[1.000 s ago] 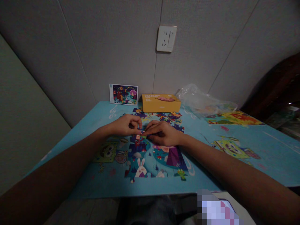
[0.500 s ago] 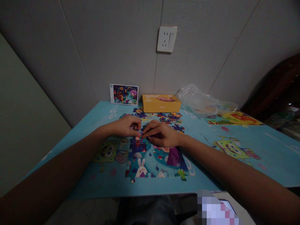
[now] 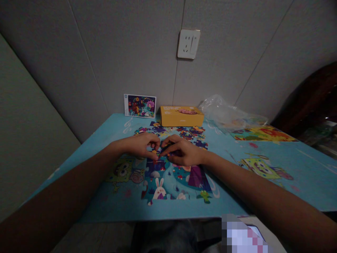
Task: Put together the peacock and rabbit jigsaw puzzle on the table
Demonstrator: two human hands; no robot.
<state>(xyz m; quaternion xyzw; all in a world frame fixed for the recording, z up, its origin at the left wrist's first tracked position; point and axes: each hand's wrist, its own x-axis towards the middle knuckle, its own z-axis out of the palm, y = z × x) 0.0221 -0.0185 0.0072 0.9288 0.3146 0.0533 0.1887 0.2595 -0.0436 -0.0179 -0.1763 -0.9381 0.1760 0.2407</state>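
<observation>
A partly joined jigsaw puzzle [image 3: 173,182] lies on the table, with a white rabbit at its near edge and a blue path through its middle. At its far left part, my left hand [image 3: 142,144] has thumb and fingers curled round a small puzzle piece [image 3: 156,153]. Close beside it, my right hand [image 3: 183,151] bends over the same spot, its fingertips pinched down at the piece's right side. The fingers partly hide the piece and the puzzle under them. Several loose puzzle pieces [image 3: 197,131] lie beyond both hands.
A picture card [image 3: 140,106] leans against the wall, left of a yellow box [image 3: 182,116]. To the right are a clear plastic bag [image 3: 223,110] and a colourful sheet [image 3: 265,133]. The blue table [image 3: 110,207] has printed cartoon figures; a wall socket [image 3: 189,44] is above.
My left thumb has slid slightly down toward me, and the gap between it and the fingers has widened. My right hand has barely moved. The view has shifted slightly.
</observation>
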